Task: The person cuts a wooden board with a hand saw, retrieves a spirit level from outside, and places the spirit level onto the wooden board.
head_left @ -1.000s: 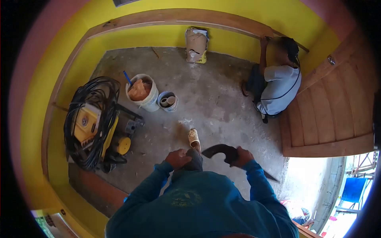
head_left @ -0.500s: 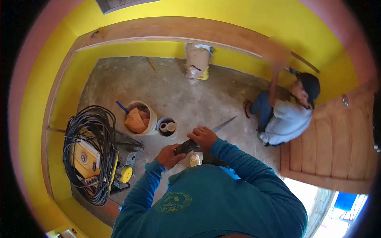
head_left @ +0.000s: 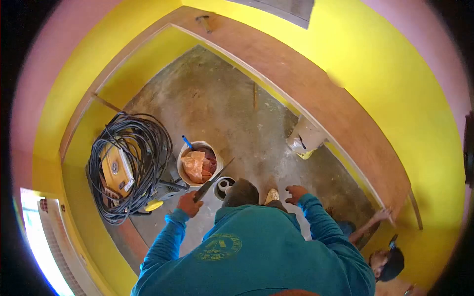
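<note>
In my left hand [head_left: 188, 204] is the dark handle of a handsaw [head_left: 214, 179], its narrow blade slanting up and to the right. The blade passes in front of a white bucket [head_left: 217, 151] with an orange plastic bag [head_left: 196, 166] and a blue handle [head_left: 187, 142] in it. A smaller bucket [head_left: 218, 193] with round tubes inside stands just right of the saw. My right hand [head_left: 296, 194] is off the saw, fingers apart, holding nothing, beyond my shoe [head_left: 272, 196].
A yellow machine [head_left: 116, 167] under coiled black cable [head_left: 150, 129] stands at the left. A wooden shelf [head_left: 296, 66] runs along the yellow wall, with a hammer-like tool [head_left: 204, 23] on it. A paper sack [head_left: 303, 137] stands beneath. Another person [head_left: 393, 265] crouches at the lower right.
The saw has gone from my right hand to my left, and my right hand has let go and moved right. The view has turned left, shifting the other person to the lower right.
</note>
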`<state>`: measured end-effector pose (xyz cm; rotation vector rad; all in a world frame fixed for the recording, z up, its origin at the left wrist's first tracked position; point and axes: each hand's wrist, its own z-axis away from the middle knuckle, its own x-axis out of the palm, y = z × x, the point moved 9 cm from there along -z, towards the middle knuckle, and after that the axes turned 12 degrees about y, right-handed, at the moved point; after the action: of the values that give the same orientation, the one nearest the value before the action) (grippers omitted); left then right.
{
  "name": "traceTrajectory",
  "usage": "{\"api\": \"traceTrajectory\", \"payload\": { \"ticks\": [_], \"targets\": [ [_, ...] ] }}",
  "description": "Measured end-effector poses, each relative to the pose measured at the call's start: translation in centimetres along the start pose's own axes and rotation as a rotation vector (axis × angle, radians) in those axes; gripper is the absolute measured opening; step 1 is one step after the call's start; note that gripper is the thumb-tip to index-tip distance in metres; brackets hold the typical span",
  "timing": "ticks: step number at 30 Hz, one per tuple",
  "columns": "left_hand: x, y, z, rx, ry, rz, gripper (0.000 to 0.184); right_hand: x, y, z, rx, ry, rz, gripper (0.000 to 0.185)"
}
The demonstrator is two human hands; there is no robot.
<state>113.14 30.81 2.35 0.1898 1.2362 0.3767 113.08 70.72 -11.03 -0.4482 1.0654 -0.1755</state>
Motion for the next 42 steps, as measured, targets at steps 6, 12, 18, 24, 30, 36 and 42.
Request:
{"api": "traceTrajectory", "payload": {
  "ticks": [6, 12, 18, 24, 30, 36, 42],
  "targets": [
    [-3.5, -1.8, -10.7, -0.045, -0.094, 0.028, 0.044, -5.6, 2.2, -13.0, 0.023, -0.037, -0.001, 0.055],
    [-9.4, -5.0, -28.3, 0.107, -0.165, -0.176, 0.040, -9.4, -2.8, -29.8, -0.045, -0.101, -0.032, 0.052],
    [-23.9, -4.6, -42.7, 0.212, -0.242, -0.294, 0.042, -16.1, -9.3, -45.0, 0.059, -0.117, -0.027, 0.053],
    [-38.4, -5.3, -57.3, 0.320, -0.199, -0.388, 0.047, -23.5, -18.3, -58.1, -0.032, -0.061, -0.049, 0.046],
    [-47.8, -4.0, -74.1, 0.495, -0.234, -0.575, 0.041, -25.4, -28.0, -76.5, -0.116, -0.082, -0.151, 0.042],
    [-54.0, -7.8, -92.1, 0.619, -0.386, -0.589, 0.049, -26.9, -35.8, -95.0, -0.030, 0.053, -0.225, 0.044],
    [-57.1, -9.5, -103.8, 0.887, -0.436, -0.705, 0.047, -25.6, -40.9, -102.1, 0.001, 0.198, -0.568, 0.044]
  ]
}}
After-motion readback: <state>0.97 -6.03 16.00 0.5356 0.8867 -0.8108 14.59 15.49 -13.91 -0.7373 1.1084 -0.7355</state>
